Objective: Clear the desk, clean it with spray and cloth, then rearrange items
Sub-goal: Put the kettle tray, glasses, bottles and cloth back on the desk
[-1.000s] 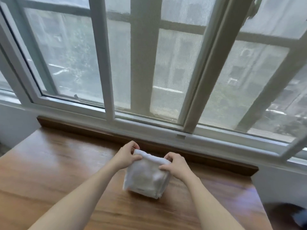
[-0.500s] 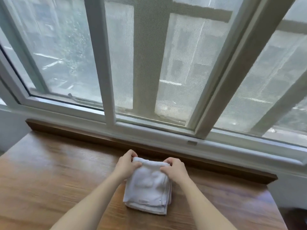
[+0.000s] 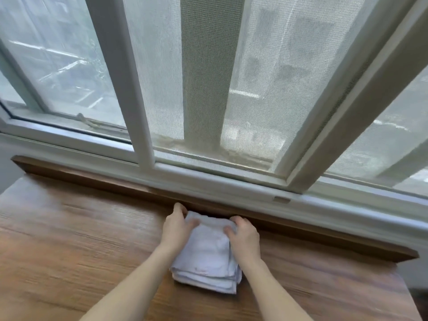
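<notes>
At the far edge of the counter, just before the window ledge, my left hand and right hand pinched the folded cloth's far corners. Soft, light and floppy, it seemed best gripped by its stacked edges.

Beyond my grip a white-framed window fills the view, its mesh screen blurring buildings outside. A dark wooden ledge runs beneath the frame.
</notes>
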Demonstrator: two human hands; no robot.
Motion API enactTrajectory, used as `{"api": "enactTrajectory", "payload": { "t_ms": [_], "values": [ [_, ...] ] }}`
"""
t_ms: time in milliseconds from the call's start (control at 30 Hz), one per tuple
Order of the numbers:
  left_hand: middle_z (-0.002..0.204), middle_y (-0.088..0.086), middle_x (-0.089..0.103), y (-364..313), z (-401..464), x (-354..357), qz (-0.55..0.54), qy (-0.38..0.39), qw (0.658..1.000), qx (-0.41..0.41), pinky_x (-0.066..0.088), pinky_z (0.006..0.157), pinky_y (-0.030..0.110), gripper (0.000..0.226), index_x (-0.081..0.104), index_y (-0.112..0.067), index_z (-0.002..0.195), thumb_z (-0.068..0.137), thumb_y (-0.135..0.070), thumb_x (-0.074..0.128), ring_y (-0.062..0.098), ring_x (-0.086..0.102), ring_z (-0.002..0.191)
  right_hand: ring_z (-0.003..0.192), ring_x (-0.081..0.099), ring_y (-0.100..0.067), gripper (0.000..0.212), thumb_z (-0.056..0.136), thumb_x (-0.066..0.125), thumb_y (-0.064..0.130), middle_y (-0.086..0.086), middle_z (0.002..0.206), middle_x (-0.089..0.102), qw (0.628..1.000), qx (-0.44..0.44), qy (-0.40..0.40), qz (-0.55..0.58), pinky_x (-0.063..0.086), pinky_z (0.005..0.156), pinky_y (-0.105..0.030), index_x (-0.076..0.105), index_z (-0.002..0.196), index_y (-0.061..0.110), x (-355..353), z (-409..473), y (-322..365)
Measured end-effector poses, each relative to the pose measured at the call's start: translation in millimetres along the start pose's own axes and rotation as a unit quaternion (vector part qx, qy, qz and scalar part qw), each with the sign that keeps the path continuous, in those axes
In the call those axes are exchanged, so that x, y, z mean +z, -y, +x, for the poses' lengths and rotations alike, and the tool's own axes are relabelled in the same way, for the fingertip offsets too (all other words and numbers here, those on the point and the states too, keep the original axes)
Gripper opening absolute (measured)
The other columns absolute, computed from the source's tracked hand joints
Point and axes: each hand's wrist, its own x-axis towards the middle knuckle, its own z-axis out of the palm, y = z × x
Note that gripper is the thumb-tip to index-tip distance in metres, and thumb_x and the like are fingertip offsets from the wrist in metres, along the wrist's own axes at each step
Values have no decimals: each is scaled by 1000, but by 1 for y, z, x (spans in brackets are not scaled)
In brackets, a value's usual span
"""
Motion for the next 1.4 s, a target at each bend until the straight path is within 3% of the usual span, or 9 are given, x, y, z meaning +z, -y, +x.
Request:
{"api": "enactTrajectory", "payload": {
  "t_ms": [233,367,467,600,667,767,933,1233,1400],
  "values": [
    [105,10,57,6,-7,5,258,-60,937,228,52,68,42,42,61,-12,101,69,-28,82,33,58,92,122,51,-25,39,101,55,32,-4,133,55,991,-27,-15,-131,44,100,-35,53,136,16,5,-5,1],
    [123,6,60,23,-18,2,292,0,889,352,56,80,41,50,60,-18,112,72,-48,57,29,55,115,109,61,-35,48,74,82,18,-13,119,64,971,-128,-107,-170,56,91,-49,66,117,4,19,-26,1],
    [151,10,44,40,-21,6,364,81,863,340,46,100,47,79,52,-17,136,84,-75,40,33,39,139,127,49,-34,44,86,57,31,-16,132,63,955,-217,-87,-181,35,109,-48,65,122,7,31,-41,4],
    [161,6,13,46,-24,10,377,138,866,297,33,112,55,108,34,-12,151,77,-89,19,35,14,148,133,55,-35,67,93,37,55,-15,144,57,956,-126,70,-254,12,115,-43,65,132,8,42,-46,0],
    [161,5,0,46,-23,9,386,158,858,299,24,116,54,121,21,-11,155,69,-96,15,35,0,149,149,31,-36,92,97,6,71,-16,163,27,956,-112,99,-251,-7,117,-38,44,151,6,39,-46,-7],
    [153,3,-31,43,-24,6,407,192,844,291,-5,120,45,141,-14,-12,151,47,-105,8,29,-29,144,153,-25,-25,126,61,-26,89,-3,157,-33,952,-118,133,-249,-31,109,-35,-6,161,15,35,-42,-14],
    [152,6,-35,40,-27,4,418,190,838,296,-9,120,47,146,-17,-9,151,45,-104,17,29,-32,143,151,-29,-26,118,64,-2,82,-7,161,-32,948,-93,141,-268,-15,122,-49,-13,160,14,28,-45,-5],
    [158,9,-20,44,-28,8,402,173,844,310,-3,119,51,150,-1,-6,155,44,-106,15,31,-23,146,136,-43,-20,120,65,4,85,-6,154,-41,946,-89,145,-276,-13,123,-49,-16,159,14,32,-44,-10],
    [152,9,-32,36,-31,3,430,181,834,295,-2,121,53,150,-14,-8,153,40,-104,9,30,-27,145,143,-38,-23,121,63,3,84,-12,164,-29,945,-74,152,-281,-9,124,-51,-14,160,13,29,-44,-3]
  ]
}}
